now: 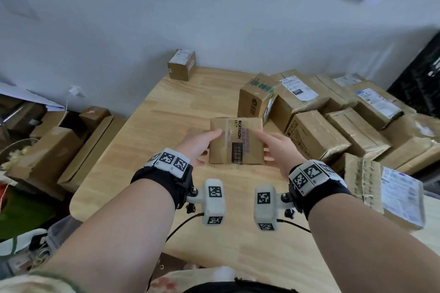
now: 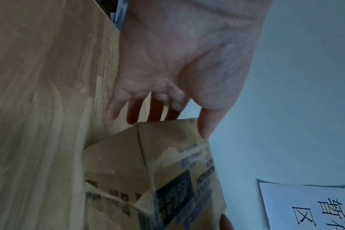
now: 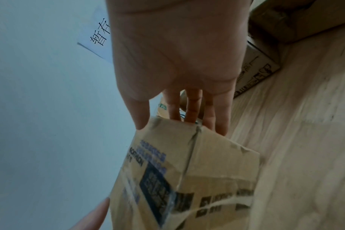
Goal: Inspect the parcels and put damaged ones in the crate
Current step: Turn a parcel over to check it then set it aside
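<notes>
decathlon-printed cardboard parcel held up over the middle of the wooden table, printed and taped face toward the head camera. left hand on its left edge, thumb across the front face, other fingers straight and reaching behind the side; right hand mirrored on the right edge, thumb on front, fingers long and flat along the side. neither hand curled tight: a light flat-handed clamp between two palms rather than a wrapped grip. tape running down the corner seam in the right wrist view, wrinkled and lifting in places, plus a torn-looking strip low on the side; whether that counts as damage hard to judge through the blur.

pile of cardboard parcels heaped on the right of the table, one small box alone at the far edge. dark crate at the far right, beyond the pile, probably the destination.

risks from here, as a guess: parcel slipping out while being turned, since only palm pressure and thumbs hold it; loose tape snagging a finger; a swing toward the crate clipping the heaped parcels and toppling them; a hidden dent on the back face missed if not rotated fully
</notes>
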The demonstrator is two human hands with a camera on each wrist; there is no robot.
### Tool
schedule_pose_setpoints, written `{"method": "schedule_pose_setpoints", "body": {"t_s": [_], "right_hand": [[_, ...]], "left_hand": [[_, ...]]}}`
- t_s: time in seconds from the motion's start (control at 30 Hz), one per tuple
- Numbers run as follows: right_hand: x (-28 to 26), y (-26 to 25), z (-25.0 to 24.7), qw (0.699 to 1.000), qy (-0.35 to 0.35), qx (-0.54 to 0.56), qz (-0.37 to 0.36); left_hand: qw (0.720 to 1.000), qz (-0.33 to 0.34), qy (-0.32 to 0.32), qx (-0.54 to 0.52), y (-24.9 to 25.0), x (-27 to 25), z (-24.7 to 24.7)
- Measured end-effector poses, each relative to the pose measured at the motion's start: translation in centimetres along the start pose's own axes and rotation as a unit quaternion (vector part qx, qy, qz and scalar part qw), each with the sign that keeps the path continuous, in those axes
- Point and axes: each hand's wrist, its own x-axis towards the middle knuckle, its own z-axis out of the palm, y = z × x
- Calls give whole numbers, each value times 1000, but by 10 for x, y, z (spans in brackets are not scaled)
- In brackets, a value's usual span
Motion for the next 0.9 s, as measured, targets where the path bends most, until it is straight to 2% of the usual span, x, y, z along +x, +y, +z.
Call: {"method": "schedule_pose_setpoints", "body": {"t_s": [0.27,0.47,0.67,0.9], "right_hand": [[-4,7,-5,996,-49,-58,54],[-5,11,-4,989,-81,-95,78],[-4,14,-11,992,-90,-76,45],[-1,14,-17,995,-75,-57,19]], "left_hand": [[1000,2,16,-14,-3,6,12],[999,-48,-2,-4,-8,12,16],[999,-31,12,-3,-1,2,21],[999,0,-20,-30,4,2,22]]}}
